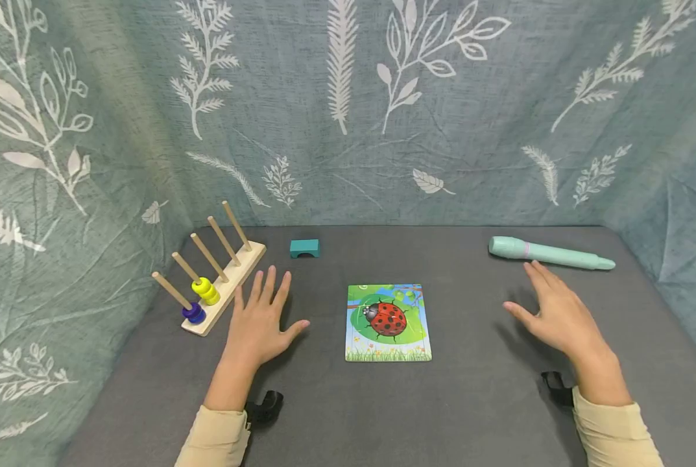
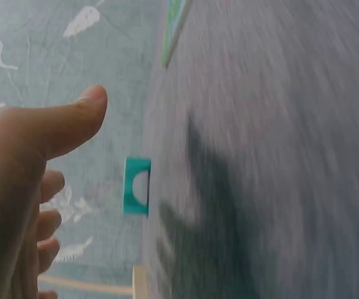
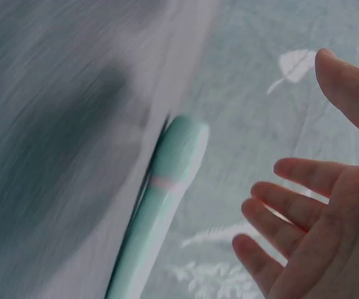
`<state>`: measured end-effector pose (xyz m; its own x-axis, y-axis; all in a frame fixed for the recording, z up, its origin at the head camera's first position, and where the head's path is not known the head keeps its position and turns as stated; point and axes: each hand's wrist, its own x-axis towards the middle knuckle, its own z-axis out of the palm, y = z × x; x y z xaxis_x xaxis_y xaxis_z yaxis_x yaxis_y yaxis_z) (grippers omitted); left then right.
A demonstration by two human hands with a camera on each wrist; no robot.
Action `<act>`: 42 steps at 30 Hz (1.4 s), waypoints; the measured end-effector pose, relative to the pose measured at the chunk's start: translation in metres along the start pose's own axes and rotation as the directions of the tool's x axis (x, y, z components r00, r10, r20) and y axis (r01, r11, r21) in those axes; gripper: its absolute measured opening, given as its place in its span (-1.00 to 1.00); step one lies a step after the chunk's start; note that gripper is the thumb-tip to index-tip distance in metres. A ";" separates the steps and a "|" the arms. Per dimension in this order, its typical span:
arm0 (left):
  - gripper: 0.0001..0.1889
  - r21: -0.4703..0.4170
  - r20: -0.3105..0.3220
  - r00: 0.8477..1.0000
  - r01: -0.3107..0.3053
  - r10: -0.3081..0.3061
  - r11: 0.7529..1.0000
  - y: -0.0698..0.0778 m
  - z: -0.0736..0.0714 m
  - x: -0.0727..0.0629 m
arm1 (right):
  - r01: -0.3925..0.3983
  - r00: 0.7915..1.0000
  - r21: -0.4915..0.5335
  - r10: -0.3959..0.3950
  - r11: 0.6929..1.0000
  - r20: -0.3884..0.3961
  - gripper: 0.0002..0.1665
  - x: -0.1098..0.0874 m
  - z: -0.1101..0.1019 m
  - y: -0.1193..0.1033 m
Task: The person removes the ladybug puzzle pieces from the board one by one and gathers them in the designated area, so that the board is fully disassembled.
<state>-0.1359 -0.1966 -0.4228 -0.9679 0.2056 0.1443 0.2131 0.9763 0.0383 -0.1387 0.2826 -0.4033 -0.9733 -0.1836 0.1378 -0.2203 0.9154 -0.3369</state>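
Observation:
My left hand (image 1: 260, 327) hovers over the grey table with its fingers spread, holding nothing. Just left of it stands a wooden peg stacker (image 1: 229, 285) with a row of upright pegs; yellow rings (image 1: 206, 291) and blue rings (image 1: 194, 313) sit on the two nearest ones. My right hand (image 1: 560, 318) is likewise empty, fingers extended, its fingertips near a mint-green pen-shaped stick (image 1: 558, 255) with a pink band. Between the hands lies a square ladybug puzzle (image 1: 388, 322). Beyond the left hand rests a teal arch block (image 1: 305, 248), also visible in the left wrist view.
A green cloth curtain (image 1: 301, 175) with white leaf prints hangs behind the table and along both sides. Grey tabletop (image 1: 394, 415) shows in front of the puzzle. A black wrist camera mount (image 1: 264, 407) is strapped at the left sleeve, another (image 1: 556, 389) at the right.

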 end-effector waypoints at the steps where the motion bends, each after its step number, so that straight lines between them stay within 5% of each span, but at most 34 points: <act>1: -0.03 -0.013 0.012 1.000 -0.019 0.019 1.000 0.004 0.000 0.003 | 0.010 1.000 0.023 -0.010 1.000 0.006 0.01 0.004 0.001 -0.003; 7: -0.13 -0.169 0.026 0.985 -0.165 0.172 0.972 0.028 0.007 0.022 | 0.055 0.997 0.163 -0.061 0.985 0.036 -0.09 0.025 0.012 -0.024; 14: -0.25 -0.377 0.035 0.947 -0.283 0.318 0.882 0.066 0.017 0.045 | 0.114 0.991 0.303 -0.132 0.946 0.038 -0.22 0.048 0.035 -0.048; 19: -0.28 -0.503 0.092 0.920 -0.287 0.381 0.815 0.095 0.020 0.062 | 0.127 0.979 0.422 -0.182 0.898 0.093 -0.30 0.064 0.051 -0.062; 24: -0.30 -0.598 0.129 0.907 -0.251 0.401 0.761 0.115 0.028 0.073 | 0.102 0.945 0.537 -0.249 0.837 0.210 -0.40 0.078 0.069 -0.073; 29: -0.27 -0.597 0.142 0.916 -0.222 0.375 0.771 0.123 0.044 0.073 | 0.102 0.922 0.561 -0.290 0.821 0.258 -0.45 0.082 0.084 -0.075; 36: -0.27 -0.559 0.105 0.930 -0.237 0.352 0.795 0.122 0.057 0.066 | 0.222 0.906 0.441 -0.351 0.870 0.237 -0.48 0.078 0.091 -0.080; 42: -0.28 -0.499 0.068 0.927 -0.289 0.369 0.817 0.123 0.059 0.071 | 0.232 0.908 0.385 -0.341 0.893 0.245 -0.49 0.081 0.089 -0.086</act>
<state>-0.1867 -0.0579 -0.4658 -0.8279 0.5551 0.0810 0.5198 0.7047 0.4829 -0.2041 0.1574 -0.4461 -0.8240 -0.5665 0.0114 -0.4469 0.6375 -0.6275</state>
